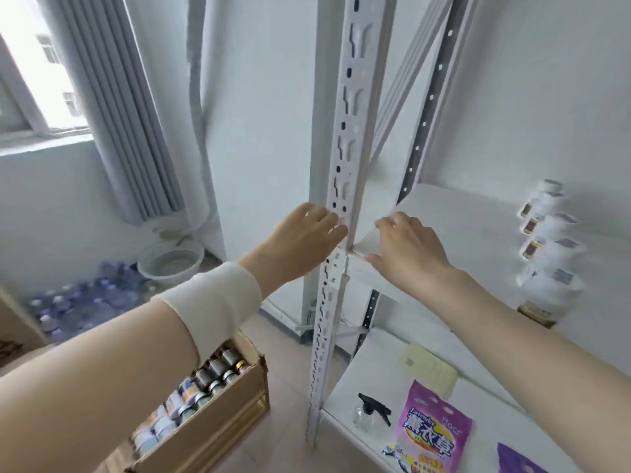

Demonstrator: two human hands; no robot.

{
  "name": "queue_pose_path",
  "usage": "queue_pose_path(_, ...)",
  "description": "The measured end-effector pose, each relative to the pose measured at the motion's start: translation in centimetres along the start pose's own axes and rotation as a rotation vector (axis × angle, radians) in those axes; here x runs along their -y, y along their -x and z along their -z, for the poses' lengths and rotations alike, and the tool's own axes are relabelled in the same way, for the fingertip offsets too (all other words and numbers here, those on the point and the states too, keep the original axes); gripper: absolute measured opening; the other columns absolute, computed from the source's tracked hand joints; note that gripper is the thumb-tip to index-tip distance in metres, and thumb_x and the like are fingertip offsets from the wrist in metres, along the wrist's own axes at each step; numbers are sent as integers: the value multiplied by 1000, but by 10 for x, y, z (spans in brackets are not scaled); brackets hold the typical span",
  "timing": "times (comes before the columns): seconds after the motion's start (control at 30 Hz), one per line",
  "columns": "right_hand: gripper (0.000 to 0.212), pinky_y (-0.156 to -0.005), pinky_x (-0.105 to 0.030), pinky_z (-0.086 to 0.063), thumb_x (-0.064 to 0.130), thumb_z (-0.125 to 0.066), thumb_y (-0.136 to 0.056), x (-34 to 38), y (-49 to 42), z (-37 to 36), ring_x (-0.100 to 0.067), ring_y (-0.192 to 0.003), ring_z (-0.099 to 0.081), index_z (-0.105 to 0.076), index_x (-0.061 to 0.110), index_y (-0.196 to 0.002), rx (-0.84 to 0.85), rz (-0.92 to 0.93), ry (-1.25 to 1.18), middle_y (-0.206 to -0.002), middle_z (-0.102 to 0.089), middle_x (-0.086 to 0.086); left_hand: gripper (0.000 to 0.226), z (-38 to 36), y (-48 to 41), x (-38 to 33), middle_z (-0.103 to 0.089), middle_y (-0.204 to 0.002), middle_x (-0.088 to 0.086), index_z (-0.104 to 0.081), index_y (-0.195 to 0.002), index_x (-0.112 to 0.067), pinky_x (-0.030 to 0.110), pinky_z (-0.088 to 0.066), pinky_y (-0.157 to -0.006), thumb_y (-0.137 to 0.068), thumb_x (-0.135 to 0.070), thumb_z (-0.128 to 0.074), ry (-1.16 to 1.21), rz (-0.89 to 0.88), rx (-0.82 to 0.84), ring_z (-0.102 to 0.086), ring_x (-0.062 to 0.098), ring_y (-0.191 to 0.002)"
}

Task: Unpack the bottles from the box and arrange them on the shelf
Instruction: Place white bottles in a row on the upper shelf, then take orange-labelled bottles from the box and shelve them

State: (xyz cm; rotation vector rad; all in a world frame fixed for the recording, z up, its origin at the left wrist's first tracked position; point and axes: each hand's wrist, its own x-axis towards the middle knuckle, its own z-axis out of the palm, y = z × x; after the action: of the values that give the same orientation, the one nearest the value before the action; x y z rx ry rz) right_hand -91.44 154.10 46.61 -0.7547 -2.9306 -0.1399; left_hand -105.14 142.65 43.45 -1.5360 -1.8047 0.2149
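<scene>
My left hand (307, 230) lies flat against the post (345, 131); my right hand (406, 247) rests, fingers loose, on the shelf's (461, 216) front corner.

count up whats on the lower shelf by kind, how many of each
spray bottle: 1
bags: 2 (pink bag; purple bag, cut off by the frame edge)
pale flat pad: 1
total on the lower shelf: 4
</scene>
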Motion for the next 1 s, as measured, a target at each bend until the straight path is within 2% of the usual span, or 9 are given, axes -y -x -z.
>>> queue_pose_path(0.07, 50, -99, -38, -36, 39, -47, -93, 28, -1, -22, -30, -124, -41, -39, 9, -132, 11, 64, 2, -134, -42, -12, 34, -25, 39, 6, -69, -82, 2, -70, -90, -15, 29, -54, -65, -58, -21, -82, 28, 72, 121, -67, 20, -74)
queue_pose_path(0.23, 50, -100, -38, -36, 41, -45, -94, 112, -20, -102, -28, -125, -40, -38, 11, -132, 175, 221, -16, -134, -42, -9, 31, -93, 147, 28, -64, -67, 0, -68, -77, -16, 26, -50, -53, -50, -17, -84, 105, 274, 445, -62, 18, -58)
queue_pose_path(0.3, 47, -100, -38, -37, 39, -45, -94, 151, -41, -141, -27, -124, -41, -40, 11, -131, 243, 288, -19, -133, -44, -9, 32, -121, 187, 34, -67, -85, 5, -66, -95, -12, 31, -52, -65, -66, -19, -77, 141, 353, 563, -65, 22, -75)
queue_pose_path(0.37, 45, -103, -38, -36, 36, -44, -95, 191, -63, -180, -28, -124, -40, -39, 9, -131, 334, 347, 1, -133, -44, -11, 27, -156, 229, 35, -60, -112, 8, -54, -115, -10, 35, -45, -85, -89, -15, -53, 196, 426, 734, -59, 27, -102)
queue_pose_path(0.4, 45, -103, -39, -35, 34, -44, -95, 210, -72, -199, -29, -125, -40, -39, 8, -131, 380, 377, 28, -134, -44, -11, 27, -172, 249, 35, -57, -117, 10, -50, -119, -9, 36, -42, -89, -93, -12, -45, 226, 464, 783, -55, 28, -107)
queue_pose_path(0.67, 37, -101, -38, -35, 20, -43, -94, 304, -108, -348, -28, -126, -41, -40, 10, -130, 702, 524, 138, -135, -45, -11, 33, -276, 365, 10, -52, -123, 11, -42, -128, -9, 35, -40, -87, -95, -10, -41, 432, 735, 1180, -51, 30, -112)
queue_pose_path(0.8, 40, -102, -36, -34, 26, -42, -95, 319, -110, -407, -27, -126, -41, -39, 9, -132, 821, 578, 142, -135, -46, -10, 32, -327, 394, -12, -54, -122, 12, -45, -125, -8, 38, -44, -90, -93, -9, -44, 595, 881, 1304, -52, 30, -115)
queue_pose_path(0.9, 48, -104, -35, -33, 36, -46, -94, 340, -125, -469, -27, -127, -39, -38, 10, -133, 853, 655, 114, -135, -45, -10, 32, -376, 416, -32, -55, -123, 10, -44, -126, -10, 36, -44, -90, -93, -12, -43, 702, 1066, 1317, -52, 28, -114)
queue_pose_path(1.0, 62, -114, -38, -24, 42, -50, -92, 370, -139, -535, -30, -141, -20, -30, 9, -141, 889, 687, 55, -148, -32, -11, 36, -427, 446, -54, -50, -129, 9, -42, -129, -11, 34, -40, -93, -95, -23, -43, 755, 1226, 1304, -47, 27, -119)
